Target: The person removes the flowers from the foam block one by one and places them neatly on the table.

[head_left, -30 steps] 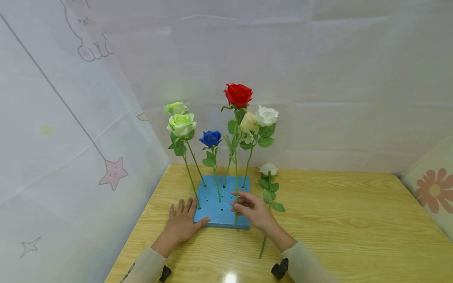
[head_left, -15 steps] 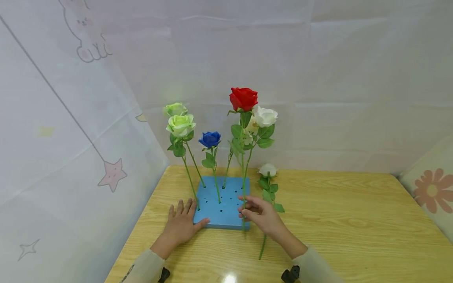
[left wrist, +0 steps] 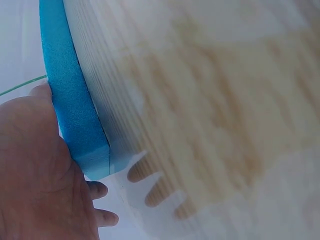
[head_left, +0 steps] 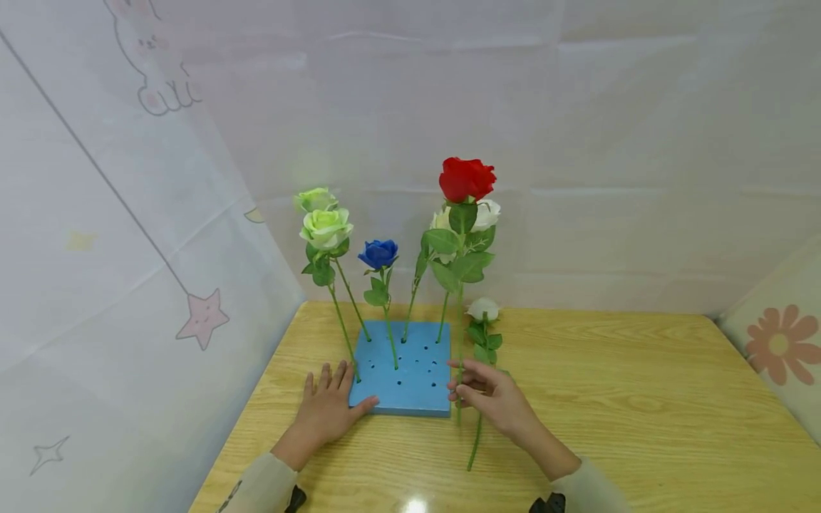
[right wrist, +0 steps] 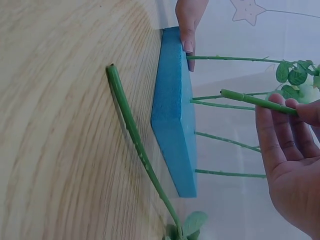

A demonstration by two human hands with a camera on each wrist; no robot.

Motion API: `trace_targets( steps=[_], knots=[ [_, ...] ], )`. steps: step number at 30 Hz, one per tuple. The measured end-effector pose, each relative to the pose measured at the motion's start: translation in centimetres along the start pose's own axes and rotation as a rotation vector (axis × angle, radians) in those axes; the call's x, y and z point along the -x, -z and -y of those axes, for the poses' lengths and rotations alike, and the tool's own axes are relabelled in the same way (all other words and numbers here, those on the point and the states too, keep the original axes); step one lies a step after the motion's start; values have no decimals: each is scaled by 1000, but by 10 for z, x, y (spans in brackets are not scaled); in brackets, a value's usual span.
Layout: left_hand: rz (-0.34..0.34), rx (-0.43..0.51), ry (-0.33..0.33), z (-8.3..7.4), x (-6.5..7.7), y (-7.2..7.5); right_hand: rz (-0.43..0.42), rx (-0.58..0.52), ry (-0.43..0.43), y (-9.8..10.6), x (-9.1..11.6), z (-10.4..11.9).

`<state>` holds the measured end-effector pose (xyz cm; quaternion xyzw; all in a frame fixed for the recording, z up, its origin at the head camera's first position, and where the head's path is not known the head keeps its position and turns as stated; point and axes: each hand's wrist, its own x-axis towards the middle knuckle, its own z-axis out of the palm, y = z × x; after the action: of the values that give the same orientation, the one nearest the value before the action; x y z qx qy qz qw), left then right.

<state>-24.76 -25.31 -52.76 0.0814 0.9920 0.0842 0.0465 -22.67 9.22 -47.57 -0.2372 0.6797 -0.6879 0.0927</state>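
My right hand (head_left: 499,400) pinches the stem of a red rose (head_left: 467,179) between thumb and fingers, upright at the right edge of a blue foam block (head_left: 417,400). In the right wrist view the lower end of its stem (right wrist: 240,96) hangs free, clear of the block. Fingers spread, my left hand (head_left: 326,412) rests on the block's front left corner. Stuck in the block are two light green roses (head_left: 326,229), a blue rose (head_left: 378,254), a cream rose (head_left: 440,219) and a white rose (head_left: 489,214), the last two partly hidden behind the red one.
Another white rose (head_left: 483,309) lies on the wooden table (head_left: 616,399) right of the block, its stem (right wrist: 135,132) pointing toward me. Several small holes (head_left: 399,382) show in the block's top. A pale cloth wall (head_left: 641,142) stands behind the table.
My right hand has moved right with the red rose, from over the block to its right edge. The left hand has stayed on the block.
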Motion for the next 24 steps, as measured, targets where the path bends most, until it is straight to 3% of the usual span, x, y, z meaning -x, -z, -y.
trace_targets(
  steps=[24],
  knots=[
    [13, 9, -1, 2, -2, -1, -56, 87, -8, 35, 36, -1]
  ],
)
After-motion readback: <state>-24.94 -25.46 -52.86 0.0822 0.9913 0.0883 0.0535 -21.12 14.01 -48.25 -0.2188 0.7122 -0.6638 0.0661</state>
